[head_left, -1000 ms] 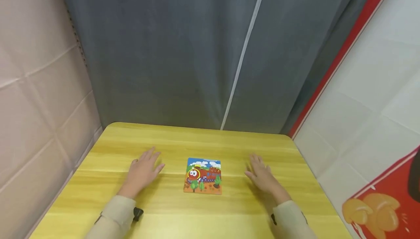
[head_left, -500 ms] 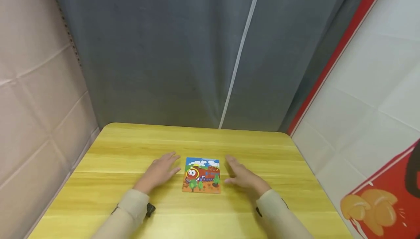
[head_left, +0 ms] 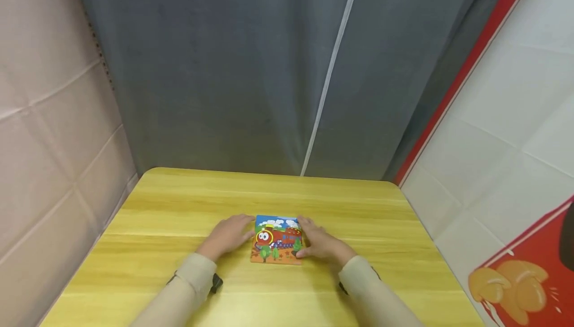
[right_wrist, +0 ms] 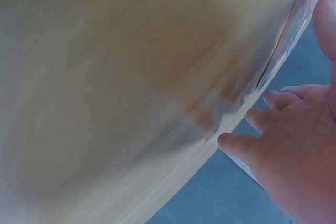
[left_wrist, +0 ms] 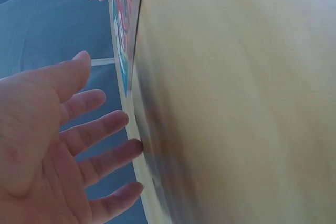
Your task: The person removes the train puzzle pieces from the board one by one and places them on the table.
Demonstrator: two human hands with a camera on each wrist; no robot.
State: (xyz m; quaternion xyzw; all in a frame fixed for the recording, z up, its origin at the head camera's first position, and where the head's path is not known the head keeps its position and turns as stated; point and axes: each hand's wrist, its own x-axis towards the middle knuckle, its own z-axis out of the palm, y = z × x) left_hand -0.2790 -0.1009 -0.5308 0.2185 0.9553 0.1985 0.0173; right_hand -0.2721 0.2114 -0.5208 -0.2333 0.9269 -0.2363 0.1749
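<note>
A thin square board [head_left: 275, 242] with a cartoon train picture lies flat in the middle of the wooden table, perhaps a puzzle. My left hand [head_left: 227, 236] is at its left edge, fingers spread; the left wrist view shows thumb and fingers [left_wrist: 107, 129] extended, holding nothing. On the other side, my right hand [head_left: 324, 243] reaches the right edge, its thumb overlapping the picture in the head view. Whether that thumb touches cannot be told. In the right wrist view the right fingers [right_wrist: 239, 142] are relaxed, and the board [right_wrist: 294, 30] is seen almost edge-on.
The yellow wood-grain table [head_left: 278, 304] has rounded far corners. A grey curtain [head_left: 215, 78] hangs behind it. A pale creased wall covering [head_left: 49, 132] stands at the left, and a white and red panel [head_left: 502, 167] at the right.
Both hands have moved inward from the table's two sides to the edges of the train board. The board lies where it was.
</note>
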